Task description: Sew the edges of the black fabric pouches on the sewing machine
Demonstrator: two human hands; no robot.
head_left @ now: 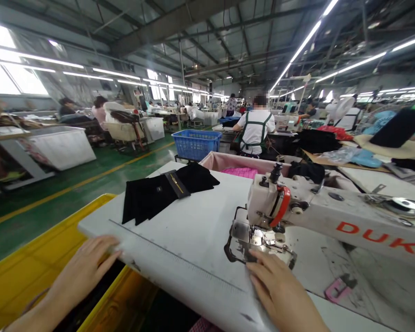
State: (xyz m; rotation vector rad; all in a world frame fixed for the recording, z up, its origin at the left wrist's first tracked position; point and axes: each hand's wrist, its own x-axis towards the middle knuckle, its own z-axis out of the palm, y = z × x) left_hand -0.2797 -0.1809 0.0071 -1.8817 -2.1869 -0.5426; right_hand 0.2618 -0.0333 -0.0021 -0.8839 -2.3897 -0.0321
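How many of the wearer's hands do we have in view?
2: the left hand at the near-left edge of the white table, the right hand by the sewing machine. Neither is hidden.

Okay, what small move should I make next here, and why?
Probably reach your left hand forward to the black fabric: it lies on the white table just beyond that hand, which seems to hold nothing, while your right hand is by the sewing machine, near its presser foot.
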